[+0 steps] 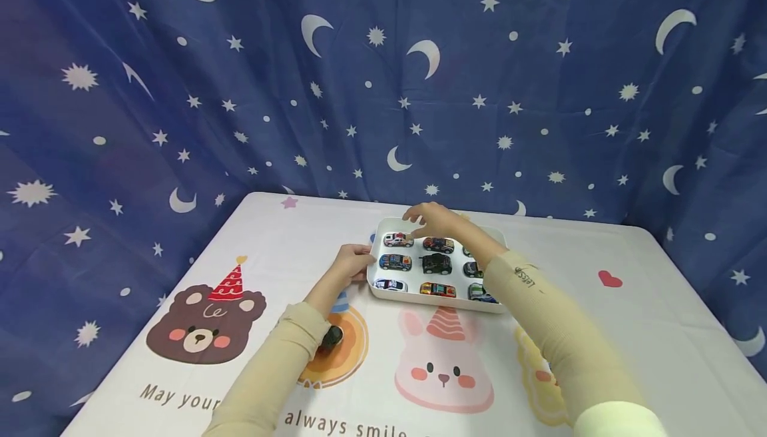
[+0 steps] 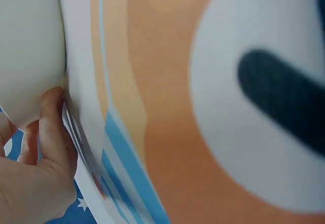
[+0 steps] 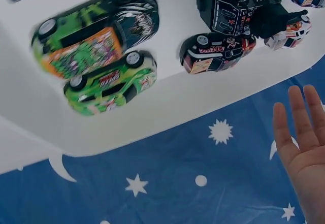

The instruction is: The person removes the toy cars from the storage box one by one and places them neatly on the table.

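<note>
Gently steady tray (image 1: 413, 298) w/ yr L hand (image 1: 351, 263), grip pinching it; yr R hand (image 1: 435, 219), grip unclosed, mustn't bump cars (image 1: 437, 264).

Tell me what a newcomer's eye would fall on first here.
Probably the deep-blue, moon-and-star curtain, filling the background of the head view. Next, likely, the white tray with its rows of colourful toy cars, on the far part of the table. The red-hatted bear print on the table's left side may come third.
</note>
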A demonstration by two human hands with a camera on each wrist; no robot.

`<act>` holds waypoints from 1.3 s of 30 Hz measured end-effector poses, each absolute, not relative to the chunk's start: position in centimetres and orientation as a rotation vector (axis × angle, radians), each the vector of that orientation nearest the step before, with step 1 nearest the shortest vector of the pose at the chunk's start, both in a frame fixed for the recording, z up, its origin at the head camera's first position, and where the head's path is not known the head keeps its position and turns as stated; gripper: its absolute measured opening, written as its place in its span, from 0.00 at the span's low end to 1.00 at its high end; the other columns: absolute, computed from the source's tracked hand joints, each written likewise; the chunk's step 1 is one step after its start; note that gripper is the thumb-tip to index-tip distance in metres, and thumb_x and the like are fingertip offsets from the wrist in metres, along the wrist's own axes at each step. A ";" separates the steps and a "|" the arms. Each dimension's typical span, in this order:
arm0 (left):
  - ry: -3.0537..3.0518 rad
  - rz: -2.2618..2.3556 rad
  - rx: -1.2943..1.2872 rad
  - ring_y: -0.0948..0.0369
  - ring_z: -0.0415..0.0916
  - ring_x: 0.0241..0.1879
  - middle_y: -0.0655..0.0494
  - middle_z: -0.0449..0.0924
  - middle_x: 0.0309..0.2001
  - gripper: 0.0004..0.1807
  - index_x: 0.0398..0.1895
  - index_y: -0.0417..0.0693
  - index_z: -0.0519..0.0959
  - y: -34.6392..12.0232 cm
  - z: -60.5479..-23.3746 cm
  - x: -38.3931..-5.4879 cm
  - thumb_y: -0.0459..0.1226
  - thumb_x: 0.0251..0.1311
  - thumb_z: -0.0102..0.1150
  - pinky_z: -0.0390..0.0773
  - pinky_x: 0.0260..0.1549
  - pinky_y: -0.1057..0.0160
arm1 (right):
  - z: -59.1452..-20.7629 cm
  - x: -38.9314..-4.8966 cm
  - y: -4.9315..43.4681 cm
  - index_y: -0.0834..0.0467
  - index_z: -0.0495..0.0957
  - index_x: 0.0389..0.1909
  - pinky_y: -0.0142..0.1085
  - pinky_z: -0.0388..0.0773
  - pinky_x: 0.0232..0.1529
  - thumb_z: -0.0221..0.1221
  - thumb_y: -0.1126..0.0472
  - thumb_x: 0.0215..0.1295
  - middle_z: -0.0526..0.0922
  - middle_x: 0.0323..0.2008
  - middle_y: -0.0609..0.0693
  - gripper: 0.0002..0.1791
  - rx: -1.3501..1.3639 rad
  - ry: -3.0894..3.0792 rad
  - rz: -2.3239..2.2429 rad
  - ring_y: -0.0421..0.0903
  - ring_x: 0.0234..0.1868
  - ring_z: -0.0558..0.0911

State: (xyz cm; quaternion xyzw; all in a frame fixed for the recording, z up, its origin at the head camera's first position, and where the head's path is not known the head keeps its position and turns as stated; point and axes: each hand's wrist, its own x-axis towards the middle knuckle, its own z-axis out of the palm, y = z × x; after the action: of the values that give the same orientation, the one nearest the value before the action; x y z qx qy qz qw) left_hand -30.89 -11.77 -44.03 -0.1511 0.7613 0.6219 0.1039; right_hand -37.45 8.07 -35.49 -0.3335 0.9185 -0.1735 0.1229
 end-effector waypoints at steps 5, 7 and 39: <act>2.239 1.860 -0.422 0.65 0.76 0.24 0.38 0.79 0.49 0.22 0.58 0.37 0.73 -11.6 -43.9 -30.9 0.29 0.58 0.55 0.81 0.23 0.71 | -36.2 -38.6 7.4 0.61 0.72 0.60 0.47 0.77 0.56 0.63 0.62 0.59 0.76 0.56 0.62 0.26 -0.924 2.633 -0.527 0.59 0.56 0.77; 2.241 1.857 -0.420 0.65 0.76 0.24 0.39 0.78 0.49 0.22 0.58 0.36 0.72 -11.6 -43.9 -30.8 0.28 0.58 0.55 0.81 0.23 0.71 | -36.6 -38.8 7.0 0.61 0.72 0.59 0.46 0.77 0.56 0.63 0.63 0.59 0.76 0.55 0.62 0.26 -0.924 2.624 -0.528 0.59 0.55 0.77; 2.216 1.834 -0.469 0.57 0.83 0.32 0.43 0.82 0.43 0.21 0.55 0.40 0.75 -12.1 -44.9 -31.6 0.29 0.56 0.57 0.85 0.32 0.62 | -39.9 -39.5 3.0 0.60 0.78 0.42 0.38 0.77 0.50 0.65 0.62 0.57 0.82 0.39 0.52 0.12 -0.723 2.744 -0.123 0.46 0.38 0.76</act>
State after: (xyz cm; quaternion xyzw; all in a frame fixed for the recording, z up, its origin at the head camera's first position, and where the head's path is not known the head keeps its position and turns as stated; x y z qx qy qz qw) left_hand -31.60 -12.07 -44.91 -0.1600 0.7555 0.6251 0.1132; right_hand -39.55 2.99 -39.94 -0.2518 0.9551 -0.0427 0.1502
